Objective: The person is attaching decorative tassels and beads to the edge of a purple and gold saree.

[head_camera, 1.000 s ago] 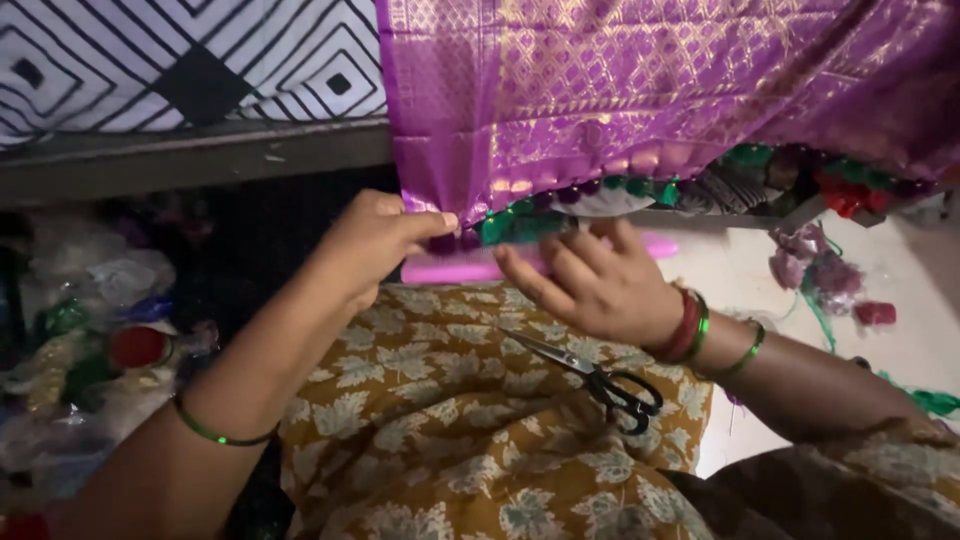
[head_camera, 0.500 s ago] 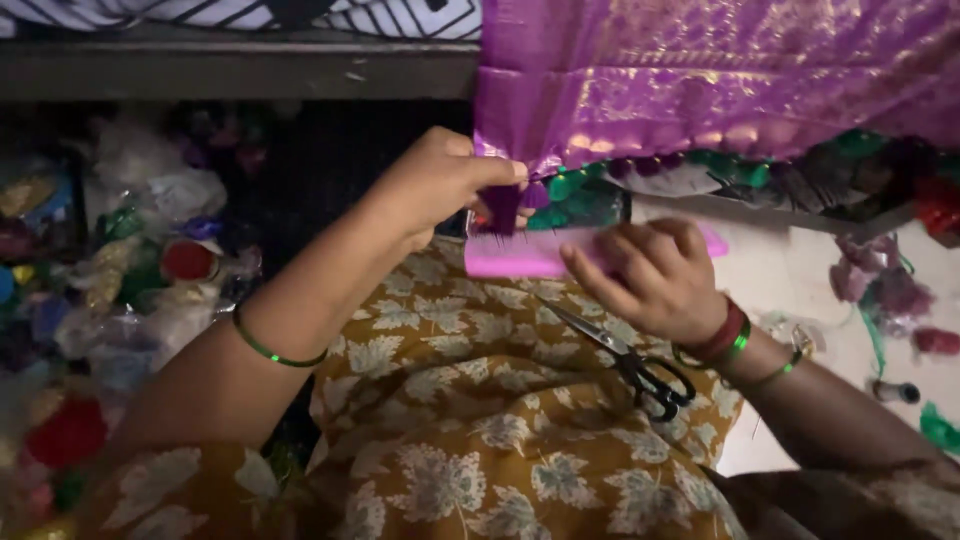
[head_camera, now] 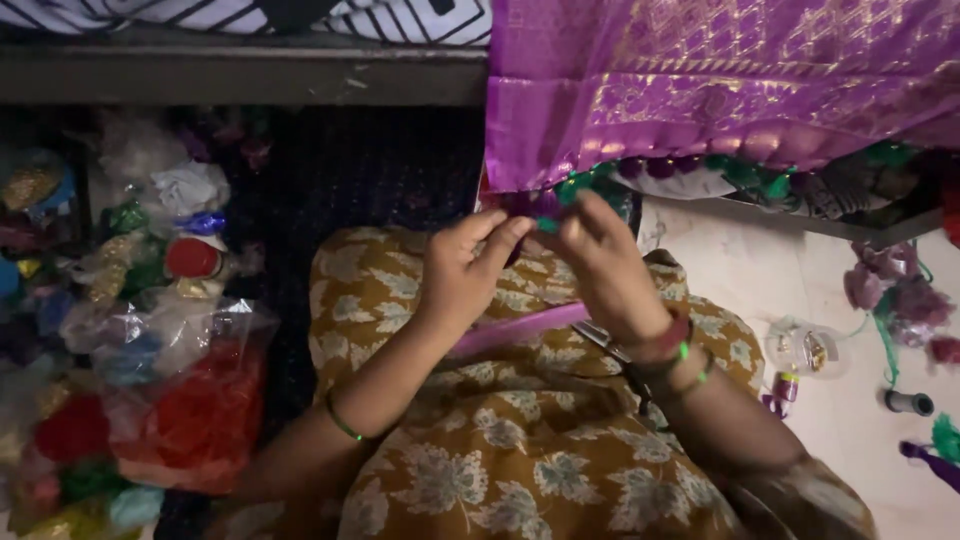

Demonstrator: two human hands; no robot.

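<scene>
Left hand (head_camera: 462, 275): at centre frame, fingertips pinched nearly shut on the green-and-purple tassel trim (head_camera: 545, 208) at the hem of the purple sari (head_camera: 720, 95); a green bangle sits on the forearm at 7 o'clock.
Right hand (head_camera: 605, 265): just beside the left, at its 3 o'clock, fingers curled closed on the same trim; red and green bangles at the wrist.
Trim: hangs along the sari's lower edge at 12 o'clock from the hands, running off toward 2 o'clock.
Lap: a pink flat strip (head_camera: 520, 328) lies across the mustard floral dress (head_camera: 500, 440) under the wrists; scissors (head_camera: 620, 355) lie partly hidden beneath the right wrist.
Edges: a dark ledge (head_camera: 240, 75) crosses at 11 o'clock; the sari's left edge drops straight above the hands.
Open room: pale floor (head_camera: 840, 440) at 4 o'clock, dotted with thread spools (head_camera: 908, 402); plastic bags of coloured material (head_camera: 150, 350) crowd 9 o'clock.
</scene>
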